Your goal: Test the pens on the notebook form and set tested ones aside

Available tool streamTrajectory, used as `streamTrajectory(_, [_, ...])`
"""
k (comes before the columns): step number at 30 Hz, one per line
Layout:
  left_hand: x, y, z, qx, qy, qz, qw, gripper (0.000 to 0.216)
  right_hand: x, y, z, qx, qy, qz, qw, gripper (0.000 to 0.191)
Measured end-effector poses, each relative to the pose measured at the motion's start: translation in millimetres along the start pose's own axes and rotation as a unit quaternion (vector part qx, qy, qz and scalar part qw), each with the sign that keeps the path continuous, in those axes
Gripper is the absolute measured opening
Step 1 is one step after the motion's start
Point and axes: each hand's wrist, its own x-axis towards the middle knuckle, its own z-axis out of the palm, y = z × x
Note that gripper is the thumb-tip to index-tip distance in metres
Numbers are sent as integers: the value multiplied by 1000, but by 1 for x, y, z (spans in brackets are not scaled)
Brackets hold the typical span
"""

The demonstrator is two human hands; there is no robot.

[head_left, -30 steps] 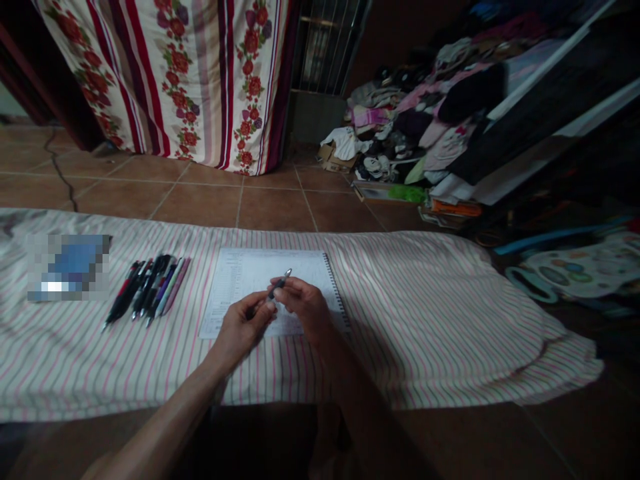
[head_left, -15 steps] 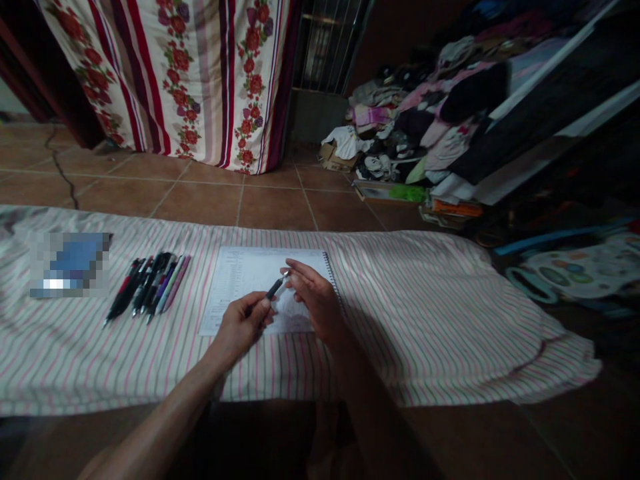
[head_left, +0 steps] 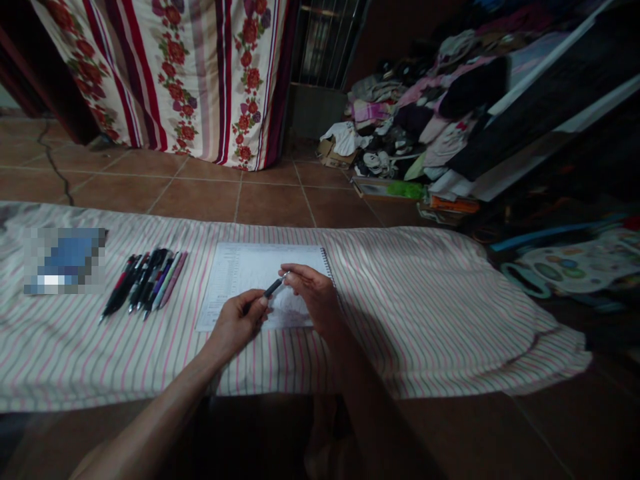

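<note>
My left hand (head_left: 239, 317) is closed round the dark barrel of a pen (head_left: 273, 288), which slants up to the right. At the pen's silver tip are the thumb and fingers of my right hand (head_left: 319, 299), pinched together on it, with the index finger stretched along above. Both hands are over a spiral-bound notebook (head_left: 250, 263) with a printed column down its left side. To the left of the notebook, several pens (head_left: 145, 280) lie side by side in a row, in black, red, purple, green and pink.
A striped cloth (head_left: 410, 300) covers the low surface under everything. On its left lies a blurred-out blue item (head_left: 73, 257). Beyond are a tiled floor (head_left: 200, 193), a floral curtain (head_left: 200, 80) and a heap of clothes (head_left: 415, 113) at the right.
My hands stay at the pen, with the right fingers drawn slightly closer round its tip. The whole view has shifted a little; the other things keep their places.
</note>
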Motion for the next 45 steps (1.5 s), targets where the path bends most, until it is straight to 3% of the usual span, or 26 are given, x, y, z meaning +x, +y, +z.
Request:
streamTrajectory(9, [0, -3, -3, 16, -6, -9, 1000, 35, 0, -2, -4, -28, -22, 13, 999, 23])
streamTrajectory(19, [0, -8, -14, 193, 19, 80, 978, 34, 2, 11, -5, -35, -20, -1, 999, 20])
streamTrajectory(37, [-2, -3, -13, 249, 19, 98, 963, 32, 1, 4, -5, -107, -19, -30, 994, 18])
streamTrajectory(45, [-2, 4, -14, 319, 33, 119, 940, 32, 1, 5, -5, -105, -26, -21, 994, 18])
